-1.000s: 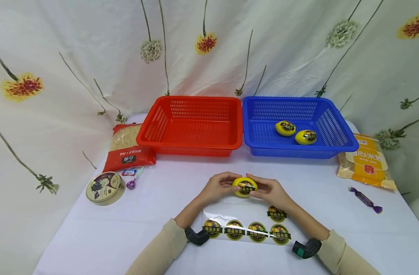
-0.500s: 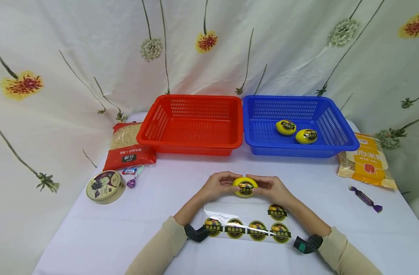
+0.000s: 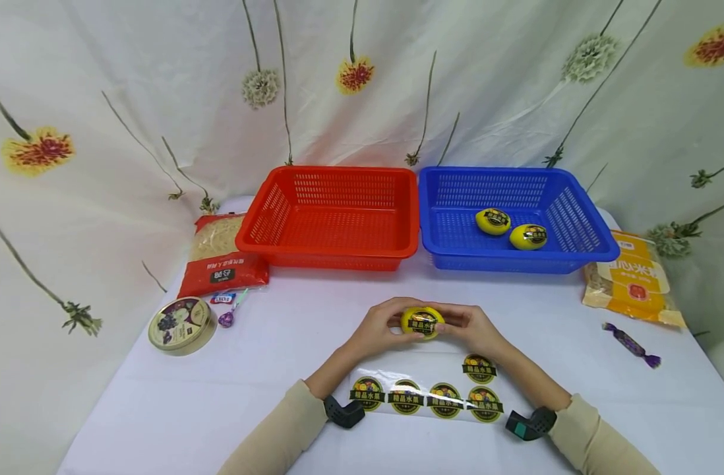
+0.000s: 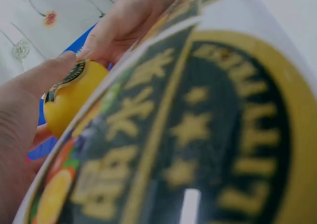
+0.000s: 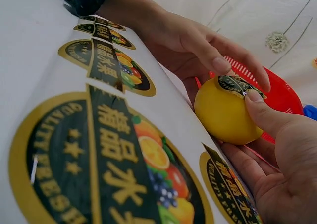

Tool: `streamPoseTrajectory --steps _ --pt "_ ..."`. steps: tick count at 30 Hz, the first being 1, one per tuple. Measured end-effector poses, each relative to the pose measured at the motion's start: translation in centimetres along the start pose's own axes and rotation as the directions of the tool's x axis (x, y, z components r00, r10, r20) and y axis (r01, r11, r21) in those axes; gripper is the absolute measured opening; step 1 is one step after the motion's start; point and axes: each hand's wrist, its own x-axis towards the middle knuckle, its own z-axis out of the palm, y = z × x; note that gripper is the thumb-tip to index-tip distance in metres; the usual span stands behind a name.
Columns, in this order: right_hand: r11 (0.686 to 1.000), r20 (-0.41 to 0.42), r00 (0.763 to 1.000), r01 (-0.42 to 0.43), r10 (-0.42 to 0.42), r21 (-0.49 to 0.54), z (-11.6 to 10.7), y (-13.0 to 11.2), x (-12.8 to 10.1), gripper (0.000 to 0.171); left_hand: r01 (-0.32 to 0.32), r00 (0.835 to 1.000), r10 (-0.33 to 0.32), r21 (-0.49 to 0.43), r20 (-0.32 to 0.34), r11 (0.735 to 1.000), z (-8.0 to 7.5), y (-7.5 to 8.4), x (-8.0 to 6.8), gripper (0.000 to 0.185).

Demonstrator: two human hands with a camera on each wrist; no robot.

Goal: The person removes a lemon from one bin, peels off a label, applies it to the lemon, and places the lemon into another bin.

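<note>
A yellow lemon (image 3: pixel 418 323) with a round black-and-gold sticker (image 5: pixel 237 85) on it is between both hands above the table. My right hand (image 3: pixel 477 330) grips its right side, thumb on the sticker and fingers underneath in the right wrist view. My left hand (image 3: pixel 382 326) curls round it from the left, thumb along the near side and fingers over the far side. In the left wrist view, the left thumb lies over the sticker's edge. Just below the hands lies a clear sheet (image 3: pixel 412 363) with several matching stickers (image 3: pixel 406 397).
Behind the hands stand a red basket (image 3: pixel 326 257) and a blue basket (image 3: pixel 516 262) holding two stickered lemons (image 3: pixel 528 237). At left are a red food bag (image 3: pixel 222 270), a round tin (image 3: pixel 181 324) and a lollipop (image 3: pixel 226 319). A yellow bag (image 3: pixel 635 280) and a purple-wrapped candy (image 3: pixel 632 345) lie right.
My left thumb has shifted right and down along the lemon, and the left fingers reach further over its far side. The lemon stays in nearly the same place, its sticker turned slightly.
</note>
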Motion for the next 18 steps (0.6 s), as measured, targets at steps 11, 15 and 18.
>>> streamPoseTrajectory --steps 11,15,18 --pt "1.0 0.012 1.0 0.015 -0.015 -0.018 -0.3 0.7 0.1 0.046 -0.073 0.997 0.079 0.248 -0.016 0.966 0.3 0.4 0.1 0.041" --pt "0.994 0.033 0.997 0.067 -0.065 -0.084 -0.7 0.5 -0.1 0.042 -0.068 0.997 0.072 0.249 -0.008 0.966 0.2 0.3 0.1 0.042" --pt "0.987 -0.085 0.984 0.151 -0.156 -0.058 -1.3 0.1 -0.5 0.039 -0.047 0.999 0.047 0.244 0.008 0.969 0.1 0.4 0.0 0.042"
